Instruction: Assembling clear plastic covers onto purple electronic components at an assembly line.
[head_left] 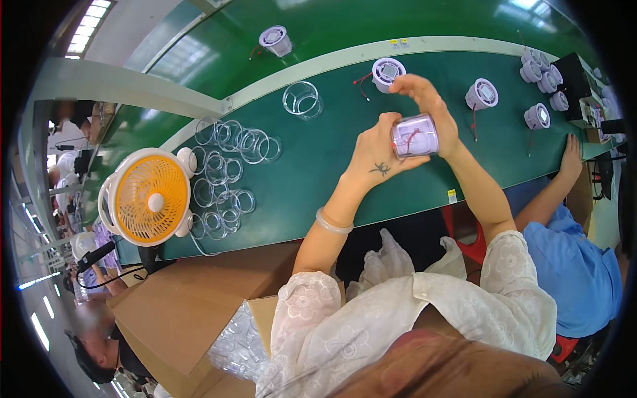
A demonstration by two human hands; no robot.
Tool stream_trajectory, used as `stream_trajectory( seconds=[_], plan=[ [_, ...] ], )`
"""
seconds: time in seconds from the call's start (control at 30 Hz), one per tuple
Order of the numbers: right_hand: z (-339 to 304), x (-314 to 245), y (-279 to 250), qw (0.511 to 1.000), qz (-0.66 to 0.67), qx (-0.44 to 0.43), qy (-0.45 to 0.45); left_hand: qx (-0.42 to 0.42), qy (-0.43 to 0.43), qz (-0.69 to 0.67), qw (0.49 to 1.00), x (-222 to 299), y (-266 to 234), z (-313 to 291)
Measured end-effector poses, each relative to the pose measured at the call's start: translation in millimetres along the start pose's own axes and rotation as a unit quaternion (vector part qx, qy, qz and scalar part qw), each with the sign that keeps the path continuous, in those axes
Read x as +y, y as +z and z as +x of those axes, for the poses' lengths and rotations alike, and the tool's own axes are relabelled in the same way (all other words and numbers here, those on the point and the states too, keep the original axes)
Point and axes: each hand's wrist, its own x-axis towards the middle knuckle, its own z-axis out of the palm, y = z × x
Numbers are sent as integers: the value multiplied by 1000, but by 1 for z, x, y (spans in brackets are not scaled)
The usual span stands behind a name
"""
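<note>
My left hand is closed around a clear plastic cylinder, fingers above and thumb below. A pale lilac part with a red wire shows inside it. My right hand has its palm against the cylinder's right end, its fingers curved up and away from it. Just beyond them stands a lilac round unit with a red wire on the green table. Further left is a pair of clear rings or sleeves. Similar lilac units, one nearer and another further, stand to the right.
Several clear cylinders crowd the table's left, beside an orange and white fan. Another lilac unit sits on the raised green surface behind. Lilac units cluster at far right. A co-worker's arm rests there. Below left stands a cardboard box.
</note>
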Motion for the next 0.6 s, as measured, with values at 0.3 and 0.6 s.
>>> stream_trajectory(
  seconds=[0.3, 0.6],
  plan=[
    [-3, 2, -5, 973, -151, -57, -166, -110, -62, -84, 988, 0, -9, 0],
    [-2, 6, -6, 995, -28, -72, -64, -109, -126, -59, 984, 7, -8, 1]
  ],
)
